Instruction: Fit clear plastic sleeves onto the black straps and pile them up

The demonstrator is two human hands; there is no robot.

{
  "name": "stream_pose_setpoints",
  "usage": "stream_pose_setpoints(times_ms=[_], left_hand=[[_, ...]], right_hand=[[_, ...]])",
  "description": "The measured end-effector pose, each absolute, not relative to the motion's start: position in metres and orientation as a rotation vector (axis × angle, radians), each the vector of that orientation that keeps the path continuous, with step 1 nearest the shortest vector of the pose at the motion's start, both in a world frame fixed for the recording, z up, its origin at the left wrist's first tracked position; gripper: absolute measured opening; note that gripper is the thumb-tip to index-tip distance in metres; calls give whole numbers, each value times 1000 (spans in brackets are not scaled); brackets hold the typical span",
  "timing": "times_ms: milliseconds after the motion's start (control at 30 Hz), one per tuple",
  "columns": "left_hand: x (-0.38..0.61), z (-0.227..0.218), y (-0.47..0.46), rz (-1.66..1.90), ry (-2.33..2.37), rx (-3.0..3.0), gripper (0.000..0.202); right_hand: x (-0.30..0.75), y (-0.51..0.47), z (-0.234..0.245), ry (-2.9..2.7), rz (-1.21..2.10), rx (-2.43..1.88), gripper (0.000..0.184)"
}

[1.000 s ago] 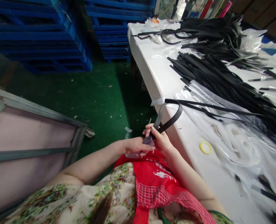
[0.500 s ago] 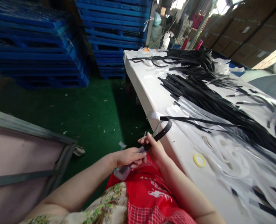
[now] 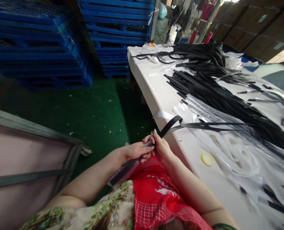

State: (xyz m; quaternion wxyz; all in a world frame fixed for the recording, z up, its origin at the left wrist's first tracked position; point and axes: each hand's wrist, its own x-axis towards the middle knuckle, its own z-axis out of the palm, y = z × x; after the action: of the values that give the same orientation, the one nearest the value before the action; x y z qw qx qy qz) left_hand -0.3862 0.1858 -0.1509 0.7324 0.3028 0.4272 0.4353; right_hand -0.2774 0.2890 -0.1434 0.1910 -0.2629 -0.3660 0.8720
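Observation:
In front of the red apron, my left hand and my right hand are closed close together. My right hand grips a flat black strip, which loops up over the table edge and runs back across the table. A clear plastic sleeve with a dark strip inside hangs below my left hand, whose fingers are closed around it. The fingers partly hide where strip and sleeve meet.
On the white table lie a long bundle of black strips, clear plastic sleeves and a yellow ring. Stacks of blue pallets stand beyond the green floor. A metal-framed panel is at left.
More of the sleeve with the dark strip in it now extends down and left of my left hand. My hands are closer together. The black strip's loop has shifted slightly up and right.

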Motion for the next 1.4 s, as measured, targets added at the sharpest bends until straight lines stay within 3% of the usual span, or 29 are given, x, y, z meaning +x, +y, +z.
stream_pose_setpoints(times_ms=[100,267,500,600,767,1033,1233,1400], left_hand=[[-385,-159,180,878,956,723,46],[-385,-164,178,776,1000,780,47],[-377,-156,204,955,957,728,47],[-383,-162,198,876,962,775,46],[-391,-169,189,728,996,786,46],[-375,-158,221,908,954,769,46],[-388,-164,199,749,941,783,43],[-380,-155,213,818,891,774,43]], right_hand=[[-263,328,-131,-771,2409,-664,33],[-250,371,-117,-626,2288,-634,27],[-272,309,-143,-946,2395,-608,32],[-256,338,-140,-793,2417,-621,26],[-231,388,-130,-630,2180,-681,25],[-259,338,-143,-856,2462,-629,29],[-211,434,-121,-605,2143,-662,21],[-241,384,-131,-788,2159,-668,25]])
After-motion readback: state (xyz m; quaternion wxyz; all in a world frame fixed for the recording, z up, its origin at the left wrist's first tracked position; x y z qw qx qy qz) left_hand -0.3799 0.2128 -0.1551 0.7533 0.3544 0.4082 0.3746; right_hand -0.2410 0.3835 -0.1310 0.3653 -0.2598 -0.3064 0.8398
